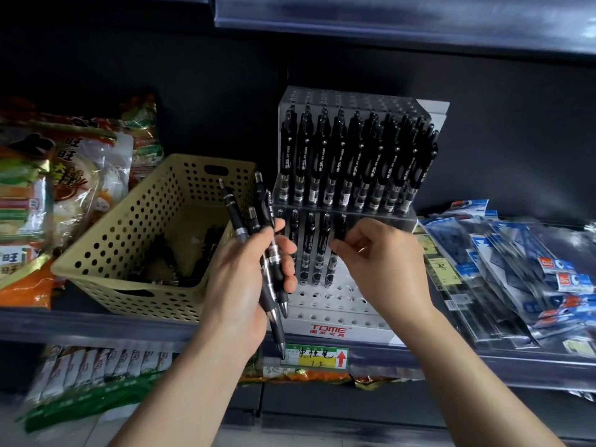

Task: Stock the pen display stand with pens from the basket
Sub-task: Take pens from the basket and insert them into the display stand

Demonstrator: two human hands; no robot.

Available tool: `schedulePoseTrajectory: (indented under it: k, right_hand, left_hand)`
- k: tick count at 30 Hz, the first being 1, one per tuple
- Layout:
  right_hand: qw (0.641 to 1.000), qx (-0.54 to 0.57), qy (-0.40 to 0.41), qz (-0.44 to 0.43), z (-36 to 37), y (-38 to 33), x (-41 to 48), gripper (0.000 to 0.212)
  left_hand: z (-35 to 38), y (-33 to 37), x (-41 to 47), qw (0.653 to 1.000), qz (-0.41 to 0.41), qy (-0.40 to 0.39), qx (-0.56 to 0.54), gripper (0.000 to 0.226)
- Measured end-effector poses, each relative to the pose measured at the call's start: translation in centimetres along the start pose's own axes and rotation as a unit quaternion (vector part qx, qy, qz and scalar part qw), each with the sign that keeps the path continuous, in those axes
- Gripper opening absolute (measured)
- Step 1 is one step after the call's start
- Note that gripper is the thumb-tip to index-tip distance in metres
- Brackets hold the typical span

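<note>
Dark shop shelf [96, 327] carried a clear pen stand [335, 330], with a perforated basket [138, 221] just left of it. Left hand [238, 285] gripped several black pens [254, 221] before the stand's left edge; right hand [383, 262] pinched one pen [338, 227] at its lower row.

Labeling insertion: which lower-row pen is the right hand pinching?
The rightmost lower-row pen: only its top is pinched by the right hand.

Dark store shelf [96, 325], black back panel [516, 124].
</note>
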State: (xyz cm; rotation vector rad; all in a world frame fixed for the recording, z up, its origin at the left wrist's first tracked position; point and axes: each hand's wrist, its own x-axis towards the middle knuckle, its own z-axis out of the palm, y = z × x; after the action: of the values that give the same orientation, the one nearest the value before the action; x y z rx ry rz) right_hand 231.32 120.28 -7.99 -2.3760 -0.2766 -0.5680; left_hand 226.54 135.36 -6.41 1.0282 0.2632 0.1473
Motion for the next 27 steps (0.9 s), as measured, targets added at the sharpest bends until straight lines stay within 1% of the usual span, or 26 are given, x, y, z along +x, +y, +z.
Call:
schedulePoseTrajectory:
  k: [3,4,5,6,7,8,9,10,11,12,14,16,19,22,25,27]
  right_hand:
    - [1.0,0.005,-0.006,0.003,-0.9,-0.6,0.0,0.032]
    - [0.999,0.032,-0.003,0.002,-1.3,-1.0,0.0,0.031]
    - [0.996,0.085,-0.011,0.008,-1.8,-1.5,0.0,0.026]
    - [0.987,0.158,-0.032,0.023,-2.2,-2.0,0.0,0.018]
    - [0.969,0.234,-0.064,0.049,-2.5,-2.6,0.0,0.01]
    - [0.946,0.3,-0.098,0.078,-2.8,-3.0,0.0,0.005]
    - [0.922,0.351,-0.126,0.102,-2.9,-3.2,0.0,0.005]
    - [0.902,0.39,-0.144,0.114,-3.0,-3.2,0.0,0.005]
    - [0.89,0.413,-0.153,0.114,-3.0,-3.2,0.1,0.003]
    - [0.884,0.427,-0.156,0.109,-3.0,-3.1,0.1,0.001]
    - [0.877,0.445,-0.153,0.101,-2.9,-2.8,0.2,0.006]
    - [0.885,0.437,-0.127,0.101,-3.0,-2.7,0.2,0.008]
    - [0.91,0.396,-0.073,0.098,-3.0,-2.8,0.3,0.013]
    - [0.919,0.38,-0.047,0.092,-3.5,-2.8,0.4,0.015]
    - [0.919,0.386,0.004,0.073,-4.6,-2.5,0.7,0.015]
    - [0.936,0.344,0.055,0.054,-4.9,-2.0,0.9,0.016]
  left_hand:
    - [0.1,-0.1,-0.2,0.999,-0.017,-0.035,0.025,0.018]
    - [0.1,-0.3,-0.3,0.998,-0.02,-0.048,0.039,0.017]
    - [0.2,-0.4,-0.4,0.996,-0.022,-0.062,0.052,0.015]
    - [0.2,-0.6,-0.5,0.995,-0.023,-0.076,0.061,0.013]
    - [0.4,-0.7,-0.6,0.994,-0.024,-0.088,0.066,0.011]
    - [0.5,-0.8,-0.7,0.993,-0.025,-0.095,0.067,0.009]
    - [0.6,-0.9,-0.8,0.993,-0.024,-0.099,0.065,0.009]
    - [0.7,-0.9,-0.8,0.993,-0.021,-0.1,0.064,0.01]
    - [0.8,-1.0,-0.8,0.993,-0.017,-0.102,0.063,0.01]
    - [0.8,-1.0,-0.8,0.992,-0.011,-0.105,0.064,0.011]
    - [0.9,-1.1,-0.9,0.991,-0.003,-0.111,0.069,0.01]
    - [1.0,-1.2,-0.9,0.991,0.008,-0.107,0.081,0.01]
    - [1.2,-1.3,-0.9,0.99,0.021,-0.1,0.094,0.011]
    - [1.4,-1.5,-0.9,0.992,0.021,-0.084,0.095,0.01]
    - [1.2,-1.7,-0.5,0.989,0.057,-0.047,0.13,0.011]
    - [0.8,-1.4,-0.2,0.986,0.084,-0.017,0.143,0.015]
